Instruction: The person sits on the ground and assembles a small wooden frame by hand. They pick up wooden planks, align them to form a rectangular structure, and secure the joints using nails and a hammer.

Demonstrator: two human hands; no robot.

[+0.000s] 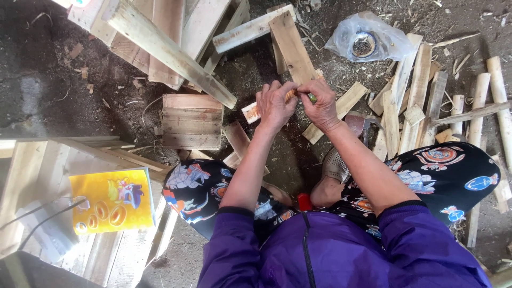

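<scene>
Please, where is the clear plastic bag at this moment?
In the head view, the clear plastic bag lies on the dirt floor at the upper right, beyond the right hand, just above the loose wooden slats.

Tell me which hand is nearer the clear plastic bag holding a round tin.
Right. The right hand sits just below-left of the clear plastic bag; the left hand is farther left, beyond the right one.

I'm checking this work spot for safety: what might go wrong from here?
Both bare hands, left hand and right hand, pinch a small orange-brown piece close together; splinters or pinched fingers seem possible. Loose pale wooden slats lie scattered around the sandalled foot, so tripping looks likely. The thin clear plastic bag on the dirt might slip underfoot.
</scene>
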